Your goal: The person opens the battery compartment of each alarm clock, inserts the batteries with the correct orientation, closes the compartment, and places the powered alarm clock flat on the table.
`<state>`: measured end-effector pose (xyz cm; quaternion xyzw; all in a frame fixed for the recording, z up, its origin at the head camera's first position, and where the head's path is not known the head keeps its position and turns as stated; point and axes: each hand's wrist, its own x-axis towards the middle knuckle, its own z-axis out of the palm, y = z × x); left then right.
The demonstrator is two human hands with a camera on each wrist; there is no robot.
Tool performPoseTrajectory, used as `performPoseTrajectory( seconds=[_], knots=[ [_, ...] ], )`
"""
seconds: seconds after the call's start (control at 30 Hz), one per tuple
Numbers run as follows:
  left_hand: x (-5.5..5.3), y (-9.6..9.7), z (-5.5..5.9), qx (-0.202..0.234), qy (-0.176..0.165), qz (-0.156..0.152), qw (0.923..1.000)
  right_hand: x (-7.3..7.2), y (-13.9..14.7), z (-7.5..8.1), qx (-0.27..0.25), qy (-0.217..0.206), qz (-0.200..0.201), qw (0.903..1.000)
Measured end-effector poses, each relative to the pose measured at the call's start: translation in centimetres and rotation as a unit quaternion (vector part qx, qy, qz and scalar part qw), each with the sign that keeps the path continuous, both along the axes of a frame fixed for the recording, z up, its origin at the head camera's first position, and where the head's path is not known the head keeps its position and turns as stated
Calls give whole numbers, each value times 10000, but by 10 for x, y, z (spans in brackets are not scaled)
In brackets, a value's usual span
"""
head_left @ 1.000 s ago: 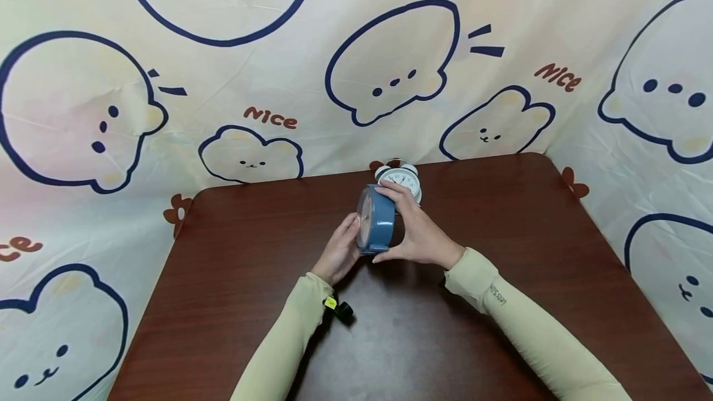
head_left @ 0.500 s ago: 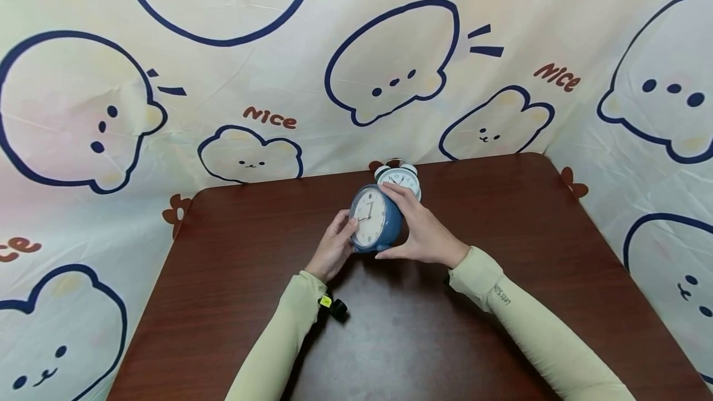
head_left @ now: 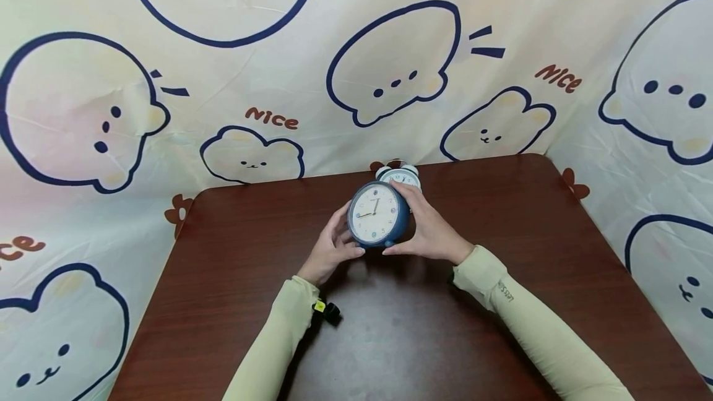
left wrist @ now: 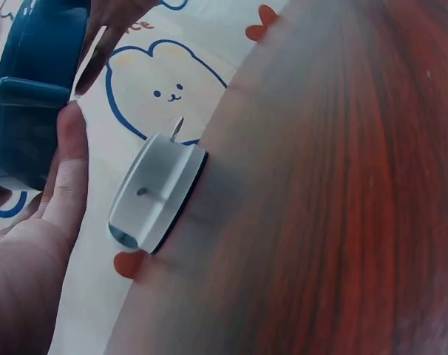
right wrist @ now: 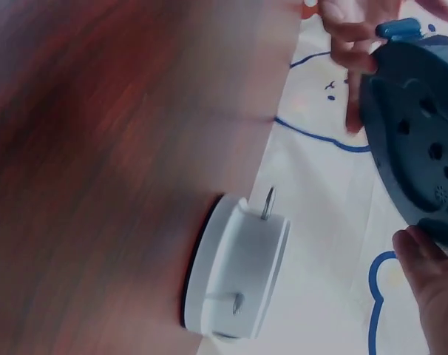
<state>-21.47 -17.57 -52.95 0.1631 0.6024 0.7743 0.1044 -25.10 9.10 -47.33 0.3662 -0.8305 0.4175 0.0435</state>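
A round blue alarm clock [head_left: 374, 215] with a white dial is held up over the table, its dial turned to the head camera. My left hand [head_left: 327, 251] grips it at the left, thumb near the lower rim. On the other side my right hand [head_left: 433, 232] holds it, fingers at the upper right and thumb below. Buttons and a small foot show on the clock's dark back [right wrist: 409, 133] in the right wrist view. Just behind stands a white twin-bell alarm clock [head_left: 411, 176], partly hidden by the blue clock and my right fingers.
The dark brown table [head_left: 250, 252] has rounded far corners. A pale cloth [head_left: 234, 79] with cartoon outlines hangs along its back and sides. The white clock is close to the table's far edge. A black wrist device [head_left: 332, 314] hangs at my left cuff.
The blue clock has turned from side-on to face the head camera. My left hand has shifted from near its dial to its left side, while the right hand stays on it.
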Motion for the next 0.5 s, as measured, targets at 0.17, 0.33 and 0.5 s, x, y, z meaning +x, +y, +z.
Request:
performPoseTrajectory(
  seconds=[0.17, 0.33, 0.5],
  knots=[
    [1, -1, 5, -305, 263, 333, 9986, -1, 2, 0, 397, -117, -99, 9991],
    [1, -1, 9, -678, 369, 579, 9953, -4, 2, 0, 646, -52, -100, 9978],
    [-1, -3, 9, -969, 397, 726, 9919, -9, 1, -4, 990, 61, -52, 9951]
  ],
)
